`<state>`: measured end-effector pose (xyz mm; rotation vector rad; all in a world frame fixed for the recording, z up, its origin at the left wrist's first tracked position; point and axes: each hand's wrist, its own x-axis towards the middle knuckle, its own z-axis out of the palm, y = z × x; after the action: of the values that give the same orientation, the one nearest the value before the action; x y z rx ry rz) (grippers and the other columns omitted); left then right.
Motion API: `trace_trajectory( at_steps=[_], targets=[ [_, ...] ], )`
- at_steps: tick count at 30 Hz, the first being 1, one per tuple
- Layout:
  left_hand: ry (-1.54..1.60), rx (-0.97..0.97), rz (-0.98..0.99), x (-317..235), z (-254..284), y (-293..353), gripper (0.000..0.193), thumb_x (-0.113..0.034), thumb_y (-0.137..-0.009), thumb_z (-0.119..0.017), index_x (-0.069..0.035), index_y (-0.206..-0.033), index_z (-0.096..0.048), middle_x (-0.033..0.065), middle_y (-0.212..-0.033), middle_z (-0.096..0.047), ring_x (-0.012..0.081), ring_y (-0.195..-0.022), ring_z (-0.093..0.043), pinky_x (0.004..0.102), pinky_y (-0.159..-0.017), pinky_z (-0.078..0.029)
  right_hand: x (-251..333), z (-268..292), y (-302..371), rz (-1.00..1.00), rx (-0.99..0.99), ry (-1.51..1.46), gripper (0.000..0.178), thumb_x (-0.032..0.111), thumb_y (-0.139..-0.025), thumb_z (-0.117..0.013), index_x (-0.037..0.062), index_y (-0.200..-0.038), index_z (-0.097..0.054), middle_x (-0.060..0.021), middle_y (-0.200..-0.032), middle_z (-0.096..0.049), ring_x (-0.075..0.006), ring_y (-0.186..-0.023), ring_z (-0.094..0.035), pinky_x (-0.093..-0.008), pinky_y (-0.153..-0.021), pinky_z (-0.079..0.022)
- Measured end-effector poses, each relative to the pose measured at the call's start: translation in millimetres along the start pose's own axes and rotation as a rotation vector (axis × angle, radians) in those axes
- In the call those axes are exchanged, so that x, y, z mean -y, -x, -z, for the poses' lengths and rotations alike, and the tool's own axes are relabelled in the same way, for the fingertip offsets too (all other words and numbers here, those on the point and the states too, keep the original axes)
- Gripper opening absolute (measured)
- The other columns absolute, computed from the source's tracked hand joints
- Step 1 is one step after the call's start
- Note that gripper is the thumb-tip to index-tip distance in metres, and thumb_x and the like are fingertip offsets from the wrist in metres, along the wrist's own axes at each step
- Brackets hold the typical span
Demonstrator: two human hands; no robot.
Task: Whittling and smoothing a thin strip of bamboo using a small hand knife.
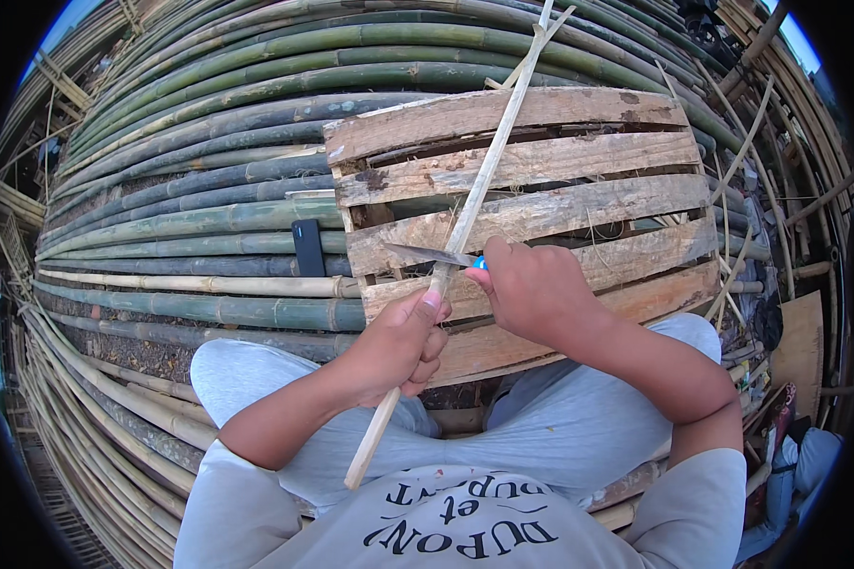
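My left hand [403,343] is closed around a long pale bamboo strip [485,175]. The strip slants from above my lap, up and to the right, across a wooden slatted pallet [541,168]. In my right hand [536,289] is a knife with a blue handle [481,263], the fingers wrapped round it. Its blade [425,253] points left and lies across the strip just above my left thumb. Whether the edge bites into the strip I cannot tell.
Rows of green bamboo poles [351,43] lie behind and left of the pallet. A dark phone [307,247] rests on them beside the pallet's left edge. Thin bamboo offcuts [745,142] stick up at the right. Blue-grey cloth [816,460] lies at the lower right.
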<state>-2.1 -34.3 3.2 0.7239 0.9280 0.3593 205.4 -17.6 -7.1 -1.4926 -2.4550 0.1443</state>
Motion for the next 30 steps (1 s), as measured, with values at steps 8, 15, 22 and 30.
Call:
trace_trajectory(
  at_steps=[8,15,22,30],
  targets=[
    [0.073,0.021,-0.009,2.9,4.5,-2.5,0.036,-0.049,-0.107,-0.031,-0.015,-0.098,-0.040,-0.0058,-0.061,-0.025,0.0053,-0.044,-0.021,0.0237,-0.038,-0.018,-13.5,11.8,-9.9,-0.202,-0.015,-0.566,0.036,0.033,-0.096,-0.061,0.0019,-0.077,-0.061,-0.0081,-0.056,-0.054,-0.0191,-0.047,-0.053,-0.0367,-0.047,-0.039],
    [0.025,0.008,-0.017,8.2,1.2,-2.6,0.035,-0.048,-0.107,-0.031,-0.015,-0.099,-0.040,-0.0054,-0.063,-0.026,0.0057,-0.046,-0.023,0.0238,-0.038,-0.019,-13.2,15.6,-17.1,-0.279,0.006,-0.717,0.022,0.026,-0.086,-0.075,0.0063,-0.097,-0.074,0.0012,-0.049,-0.043,-0.0073,-0.046,-0.037,-0.0279,-0.045,-0.030],
    [-0.053,-0.032,-0.046,10.3,-3.0,-4.4,0.034,-0.047,-0.107,-0.031,-0.014,-0.100,-0.040,-0.0035,-0.064,-0.029,0.0068,-0.046,-0.025,0.0250,-0.039,-0.021,-10.7,4.9,-18.1,-0.257,0.026,-0.737,0.019,0.020,-0.087,-0.075,0.0053,-0.099,-0.074,0.0051,-0.050,-0.041,-0.0035,-0.048,-0.034,-0.0262,-0.046,-0.028],
    [-0.098,-0.055,-0.053,11.4,-2.7,-7.7,0.034,-0.045,-0.108,-0.031,-0.014,-0.100,-0.041,-0.0029,-0.063,-0.030,0.0073,-0.045,-0.026,0.0252,-0.038,-0.023,-7.8,-2.7,-18.8,-0.180,-0.045,-0.746,0.016,0.015,-0.092,-0.066,-0.0008,-0.091,-0.068,-0.0115,-0.062,-0.060,-0.0208,-0.052,-0.053,-0.0368,-0.053,-0.042]
  ],
)
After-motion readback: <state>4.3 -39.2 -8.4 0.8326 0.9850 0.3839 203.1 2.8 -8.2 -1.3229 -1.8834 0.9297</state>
